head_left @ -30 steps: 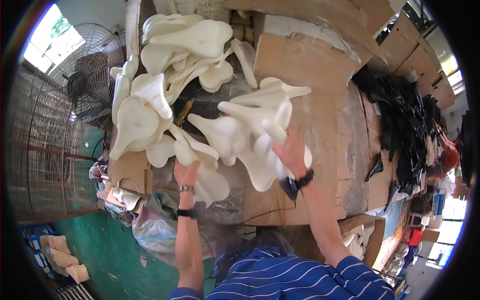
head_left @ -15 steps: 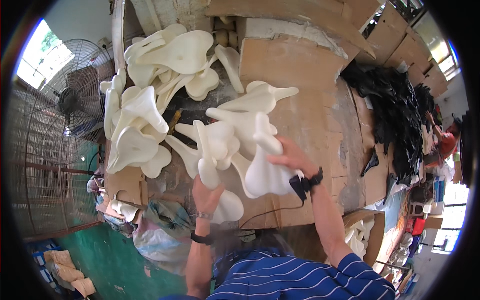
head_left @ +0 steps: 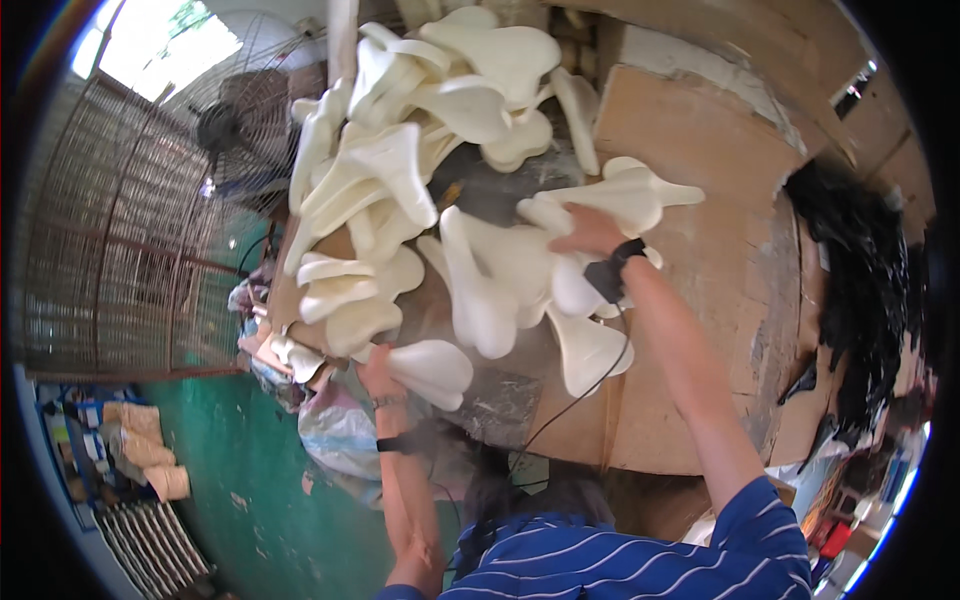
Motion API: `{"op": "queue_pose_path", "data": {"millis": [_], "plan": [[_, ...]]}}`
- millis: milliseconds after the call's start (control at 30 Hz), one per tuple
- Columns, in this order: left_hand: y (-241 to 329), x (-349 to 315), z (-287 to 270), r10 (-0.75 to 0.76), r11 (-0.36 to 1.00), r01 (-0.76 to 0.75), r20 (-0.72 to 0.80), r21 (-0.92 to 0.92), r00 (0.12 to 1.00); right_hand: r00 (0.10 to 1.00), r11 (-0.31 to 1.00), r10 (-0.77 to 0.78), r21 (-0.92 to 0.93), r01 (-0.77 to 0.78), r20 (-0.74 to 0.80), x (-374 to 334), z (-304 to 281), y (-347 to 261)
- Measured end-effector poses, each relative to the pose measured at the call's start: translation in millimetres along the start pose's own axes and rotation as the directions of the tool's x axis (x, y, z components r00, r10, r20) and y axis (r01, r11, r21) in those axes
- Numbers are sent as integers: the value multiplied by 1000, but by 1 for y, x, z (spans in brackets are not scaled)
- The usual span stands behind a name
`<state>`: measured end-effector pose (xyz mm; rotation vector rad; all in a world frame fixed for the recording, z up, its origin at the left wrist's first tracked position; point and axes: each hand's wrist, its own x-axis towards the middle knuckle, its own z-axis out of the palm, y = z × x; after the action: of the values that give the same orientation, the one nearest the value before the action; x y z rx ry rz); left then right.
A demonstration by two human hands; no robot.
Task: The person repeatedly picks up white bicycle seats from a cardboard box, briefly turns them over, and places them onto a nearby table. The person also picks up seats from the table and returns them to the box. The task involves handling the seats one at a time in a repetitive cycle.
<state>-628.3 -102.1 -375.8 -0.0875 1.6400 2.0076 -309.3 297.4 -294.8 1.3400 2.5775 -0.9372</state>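
one white saddle-shaped piece (head_left: 435, 369) is at the near edge of the desk (head_left: 505, 400), pinched by the left hand (head_left: 379, 374); the right hand (head_left: 593, 232) lies over a white cluster (head_left: 492, 290), grip unclear. beyond: one black heap (head_left: 850, 260), one fan (head_left: 218, 127).

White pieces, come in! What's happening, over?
Left hand at narrow end of white piece. Right hand among other white pieces. Dark cable crosses in front of one.

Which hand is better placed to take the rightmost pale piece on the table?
Right, probably: the right hand is close to that pale piece, while the left hand is farther off, at another piece near the table's front edge.
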Motion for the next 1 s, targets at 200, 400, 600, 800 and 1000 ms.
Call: {"op": "queue_pose_path", "data": {"millis": [200,400,600,800,1000], "plan": [[42,16,36,220,959,-228,67,167,973,980,994,62,-75,-77,-190,-38,-12,4],[32,24,20,196,890,-282,257,358,946,782,975,-181,-5,222,-597,-80,3,-40],[38,-22,62,189,892,-284,281,352,941,879,994,-92,6,108,-468,-157,-3,-68],[20,-29,42,-45,917,-149,467,371,883,934,942,-233,-301,147,-273,-168,49,-121],[4,-16,67,-110,877,-260,694,405,711,918,844,-320,-510,164,-235,-141,74,-123]]}}
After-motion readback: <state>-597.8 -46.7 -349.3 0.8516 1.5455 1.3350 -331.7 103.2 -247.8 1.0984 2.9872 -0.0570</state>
